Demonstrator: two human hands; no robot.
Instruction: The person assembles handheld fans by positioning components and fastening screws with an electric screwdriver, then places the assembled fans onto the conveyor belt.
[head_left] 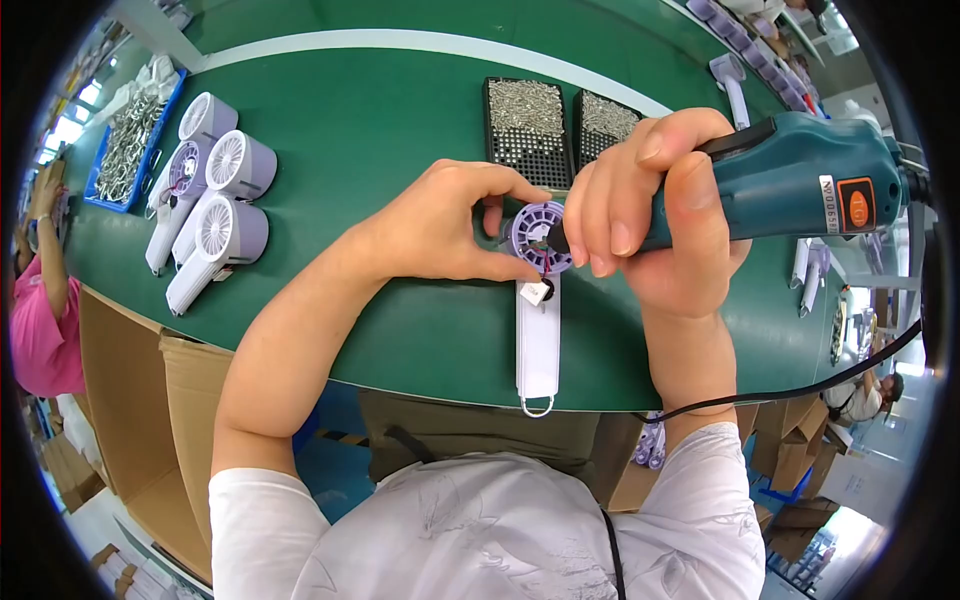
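Observation:
A handheld fan [538,340] with a white handle and a round lilac head lies on the green table, its wire loop toward me. My left hand [445,225] curves around the left side of the head, thumb and fingers gripping its rim. In my right hand [675,225] is a teal electric screwdriver [790,180], held almost level with its dark nose over the fan head. The tip is hidden by my fingers and the head. Coloured wires and a small white tag [536,292] show where the head meets the handle.
Two black trays of small screws [527,120] stand beyond the fan. Several lilac-and-white fans [232,228] lie at left, near a blue bin [160,150] of metal parts. The screwdriver's black cord [800,393] loops at right. An open carton [130,400] and a person in pink [48,330] are at left.

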